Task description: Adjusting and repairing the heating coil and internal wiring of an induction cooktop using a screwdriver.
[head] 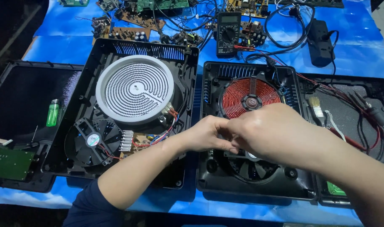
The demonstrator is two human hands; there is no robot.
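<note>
Where the two hands meet, over the right-hand cooker base [208, 176], the grip cannot be read for certain. The left hand [206, 134] has its fingers curled narrow, tips pinched together just below the red copper coil [242, 97]; what they pinch is too small to tell. The right hand [271, 132] lies across and partly over the left, fingers bent down, hiding the spot between coil and lower fan [253, 168]; whether it holds anything I cannot tell.

Count: two opened black cooker bases side by side on the blue-covered counter [356, 54]. The left base [95, 54] carries one white round heating plate [135, 89], one black fan [93, 141] with a small round label at its hub, and one ribbed metal heat sink [126, 141]. Two black cover panels lie outboard, one at each side. On the left panel [15, 101]: one green lighter [52, 112], and one green circuit board [9, 162] by its lower edge. On the right panel [347, 113]: one small brush [316, 107] and red and black probe leads [360, 105].

At the rear: one black multimeter [228, 33], one black power strip [320, 42], several loose circuit boards, tangled cables.
</note>
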